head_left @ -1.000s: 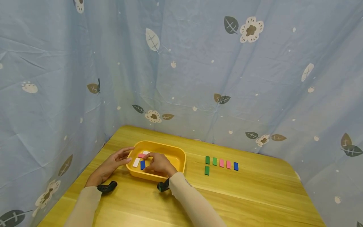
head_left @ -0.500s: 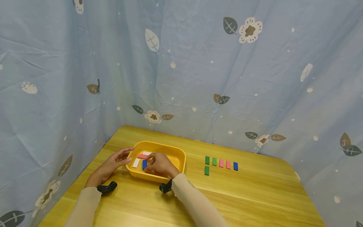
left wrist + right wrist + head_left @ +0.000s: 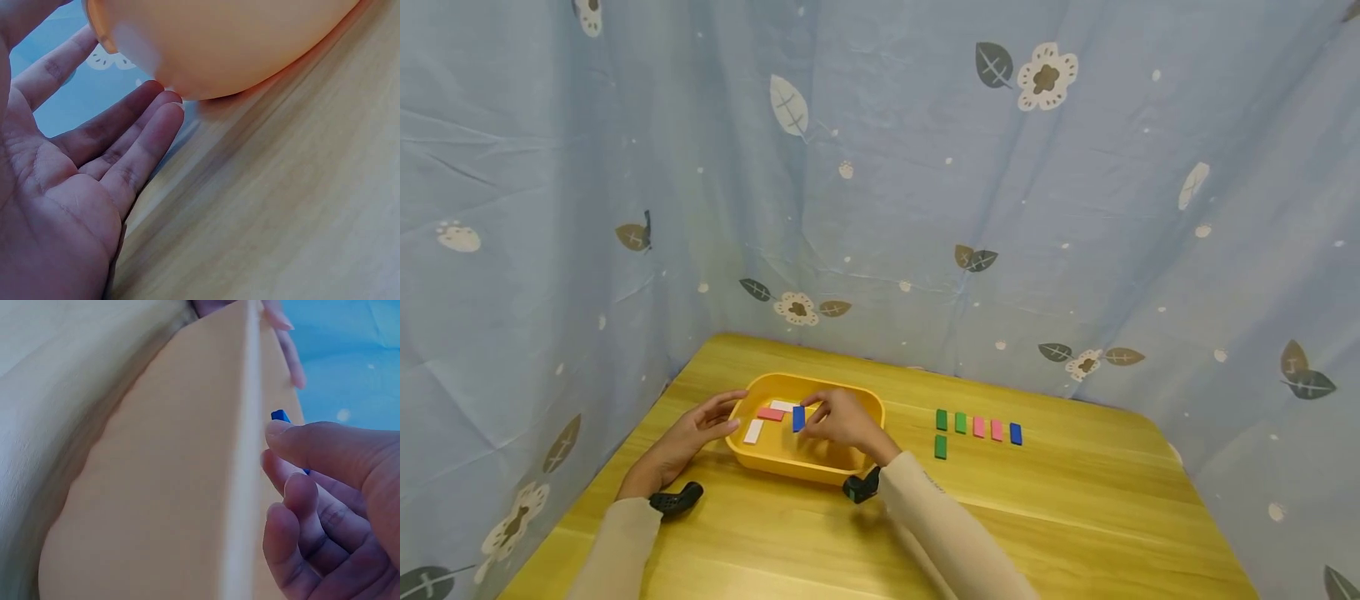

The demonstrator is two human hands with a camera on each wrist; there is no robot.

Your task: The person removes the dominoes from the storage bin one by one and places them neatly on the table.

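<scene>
A yellow plastic tub (image 3: 790, 474) stands on the table. My right hand (image 3: 847, 419) is over it and pinches a blue tile (image 3: 798, 419) between thumb and fingers; in the right wrist view only small bits of that blue tile (image 3: 280, 415) show past the thumb. My left hand (image 3: 683, 440) rests against the tub's left end, its fingers loosely extended. The left wrist view shows the fingertips (image 3: 169, 119) at the tub's lower wall. Inside the tub lie a white tile (image 3: 753, 431), a pink tile (image 3: 771, 414) and another white tile (image 3: 784, 406), partly overlapped.
To the right of the tub, on the wooden table (image 3: 1075, 492), a row holds a dark green tile (image 3: 942, 419), a light green tile (image 3: 960, 422), two pink tiles (image 3: 979, 427) and a blue tile (image 3: 1016, 433). Another green tile (image 3: 941, 447) lies below. A patterned blue curtain (image 3: 880, 183) surrounds the table.
My right hand has lifted the blue tile from the tub's floor and moved it up and rightward. The left hand stays at the tub's end. The head view has shifted slightly.
</scene>
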